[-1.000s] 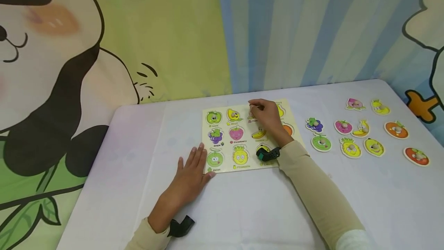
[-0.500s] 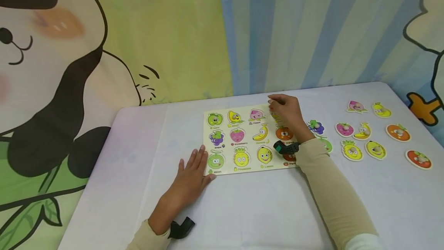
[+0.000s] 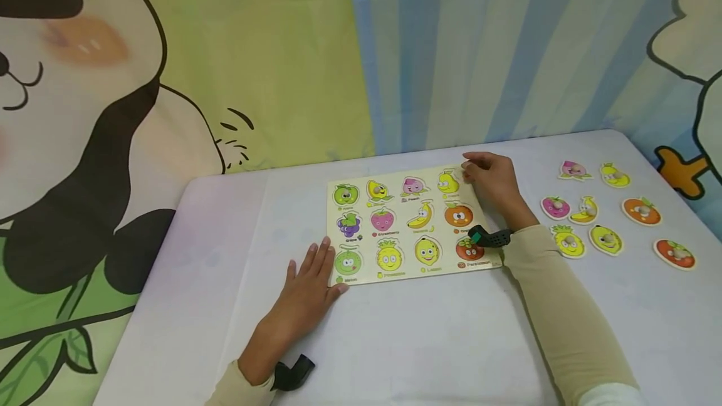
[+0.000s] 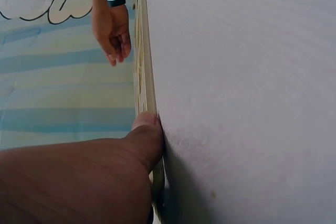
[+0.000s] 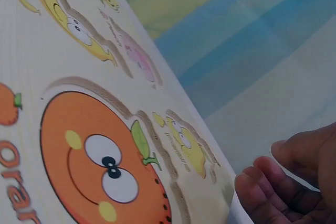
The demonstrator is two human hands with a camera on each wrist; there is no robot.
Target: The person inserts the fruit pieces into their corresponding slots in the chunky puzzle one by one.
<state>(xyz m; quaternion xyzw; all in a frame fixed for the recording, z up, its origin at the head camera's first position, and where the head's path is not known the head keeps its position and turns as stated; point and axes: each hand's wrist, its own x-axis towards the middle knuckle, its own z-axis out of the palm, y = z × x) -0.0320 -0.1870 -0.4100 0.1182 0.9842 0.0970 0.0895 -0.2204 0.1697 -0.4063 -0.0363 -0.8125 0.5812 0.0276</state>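
A pale wooden fruit puzzle board (image 3: 361,274) lies on the white-covered table, with printed fruit pictures in its cut-out slots. A knobbed yellow piece (image 3: 378,191) sits in the top row. My left hand (image 3: 304,293) rests with spread, straight fingers at the board's lower left corner; in the left wrist view its thumb (image 4: 147,121) presses the board's edge. Near the upper right corner, beside the pear slot (image 3: 448,182), hovers my right hand (image 3: 496,182). Its fingers are loosely bent, and the right wrist view shows nothing between thumb and fingertips (image 5: 252,184).
Several knobbed fruit pieces lie at the table's right: a peach (image 3: 574,170), pear (image 3: 615,175), banana (image 3: 584,209), orange (image 3: 642,211), lemon (image 3: 606,240), pineapple (image 3: 567,242) and red fruit (image 3: 675,254). A printed cloth backdrop (image 3: 304,61) stands behind the table.
My right hand has moved right, from over the peach slot to the board's upper right corner. Its forearm now covers the grape and melon pieces. My left hand stays in place.
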